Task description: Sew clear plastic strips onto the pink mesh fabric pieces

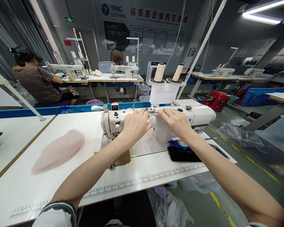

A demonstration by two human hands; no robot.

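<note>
Both of my hands reach over the white sewing machine, at the bobbin winder on its top. My left hand is left of the winder, fingers curled over the arm and thumb tucked beside them. From the other side my right hand bends its closed fingers toward the same metal parts. Whatever either hand pinches is hidden or too fine to see. Below them, some sheer pale fabric lies behind the needle area. A piece of pale pink sheer fabric rests on the table to the left.
Two thread cones stand behind the machine, above a hanging paper. A black phone lies at right, near a blue bundle. A printed ruler follows the front edge. Far left, a person sits at another machine.
</note>
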